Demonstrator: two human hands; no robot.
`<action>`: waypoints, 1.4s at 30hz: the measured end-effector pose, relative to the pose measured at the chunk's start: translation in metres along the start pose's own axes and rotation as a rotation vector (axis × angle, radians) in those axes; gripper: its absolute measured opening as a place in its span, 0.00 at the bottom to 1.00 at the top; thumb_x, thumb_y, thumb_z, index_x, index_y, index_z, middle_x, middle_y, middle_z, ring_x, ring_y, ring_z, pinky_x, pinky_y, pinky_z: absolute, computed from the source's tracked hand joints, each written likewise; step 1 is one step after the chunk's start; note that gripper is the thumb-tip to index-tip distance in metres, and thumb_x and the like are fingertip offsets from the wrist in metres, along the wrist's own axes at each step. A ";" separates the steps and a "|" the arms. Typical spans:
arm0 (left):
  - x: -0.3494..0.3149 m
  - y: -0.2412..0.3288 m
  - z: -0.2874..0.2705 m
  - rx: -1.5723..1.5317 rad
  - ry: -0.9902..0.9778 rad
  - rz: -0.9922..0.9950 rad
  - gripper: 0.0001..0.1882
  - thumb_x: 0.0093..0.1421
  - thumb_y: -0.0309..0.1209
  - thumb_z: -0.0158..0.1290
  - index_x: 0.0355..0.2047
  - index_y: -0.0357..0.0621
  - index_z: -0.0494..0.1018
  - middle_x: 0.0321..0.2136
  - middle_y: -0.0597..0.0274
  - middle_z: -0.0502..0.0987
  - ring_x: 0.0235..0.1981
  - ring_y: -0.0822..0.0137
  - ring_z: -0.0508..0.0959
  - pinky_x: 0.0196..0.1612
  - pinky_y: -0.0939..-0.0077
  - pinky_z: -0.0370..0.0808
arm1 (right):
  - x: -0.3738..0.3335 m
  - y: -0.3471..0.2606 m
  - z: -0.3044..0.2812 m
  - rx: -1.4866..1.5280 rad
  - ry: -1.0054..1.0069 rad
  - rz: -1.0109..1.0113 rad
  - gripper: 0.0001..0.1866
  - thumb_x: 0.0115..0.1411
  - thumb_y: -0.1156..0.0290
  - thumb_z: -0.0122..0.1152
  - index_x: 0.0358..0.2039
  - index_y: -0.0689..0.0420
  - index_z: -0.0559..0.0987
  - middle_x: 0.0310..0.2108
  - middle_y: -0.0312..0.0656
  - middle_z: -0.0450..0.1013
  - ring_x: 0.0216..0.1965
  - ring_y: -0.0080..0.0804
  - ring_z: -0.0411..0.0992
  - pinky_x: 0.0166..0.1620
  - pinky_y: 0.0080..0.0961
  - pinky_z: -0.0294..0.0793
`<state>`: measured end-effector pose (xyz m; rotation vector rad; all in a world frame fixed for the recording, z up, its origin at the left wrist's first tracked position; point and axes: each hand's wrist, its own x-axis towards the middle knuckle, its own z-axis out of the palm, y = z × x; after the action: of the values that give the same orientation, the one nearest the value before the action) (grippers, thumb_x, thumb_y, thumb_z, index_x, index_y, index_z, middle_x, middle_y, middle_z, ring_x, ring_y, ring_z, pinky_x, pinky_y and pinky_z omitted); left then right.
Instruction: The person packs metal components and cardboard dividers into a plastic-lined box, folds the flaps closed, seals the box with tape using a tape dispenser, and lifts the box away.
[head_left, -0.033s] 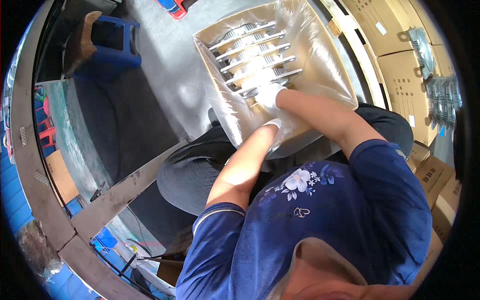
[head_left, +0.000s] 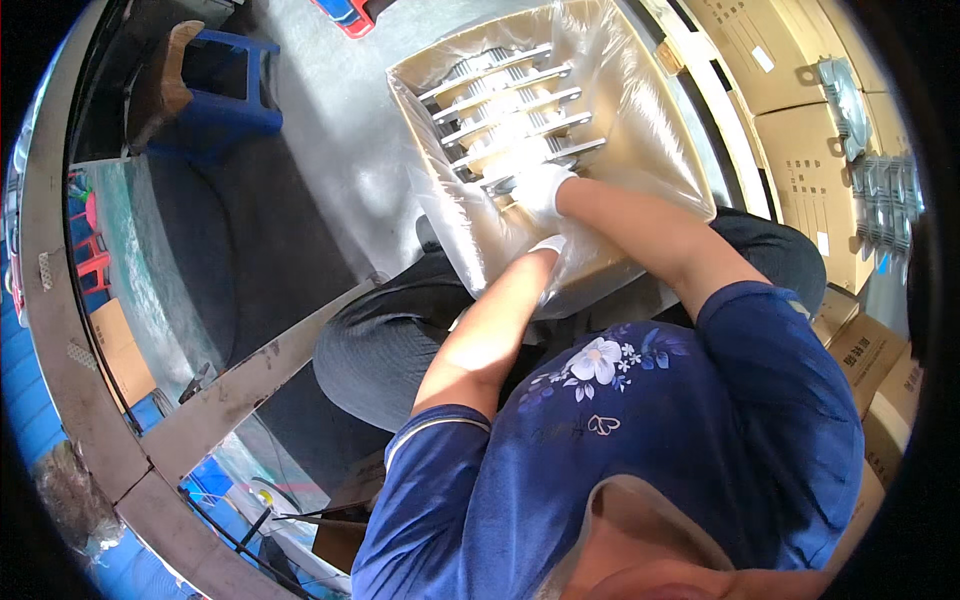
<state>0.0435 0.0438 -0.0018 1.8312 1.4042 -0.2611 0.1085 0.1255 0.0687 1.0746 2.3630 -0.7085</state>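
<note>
Head-worn fisheye looks down; shirt [head_left: 650,450] near, carton [head_left: 640,130] farther.

A glossy, crinkled clear plastic liner [head_left: 645,95] drapes the matt cardboard carton [head_left: 437,62]; shiny metal parts [head_left: 525,98] gleam inside. White gloves [head_left: 545,190] look matt; right, pale wooden planks [head_left: 722,105]; far left, a smooth plastic stool [head_left: 228,118].

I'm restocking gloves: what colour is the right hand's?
The right glove is white; clearest in the head view.

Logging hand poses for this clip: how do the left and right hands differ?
The right hand shows plainly; the left hand is mostly hidden. The right hand is beside the nearest metal part; the left hand sits lower in view. Both wear white gloves.
</note>
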 end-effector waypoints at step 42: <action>0.049 -0.022 -0.090 0.200 -0.104 0.239 0.23 0.60 0.47 0.43 0.49 0.49 0.71 0.51 0.58 0.71 0.55 0.58 0.67 0.60 0.68 0.58 | -0.318 0.259 -0.163 0.238 1.275 0.827 0.16 0.49 0.61 0.50 0.32 0.56 0.79 0.33 0.50 0.76 0.35 0.49 0.74 0.41 0.39 0.72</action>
<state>0.0157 0.1425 0.0189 2.0964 1.1088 -0.3789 0.4706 0.1963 0.3098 2.9794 2.2023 0.1216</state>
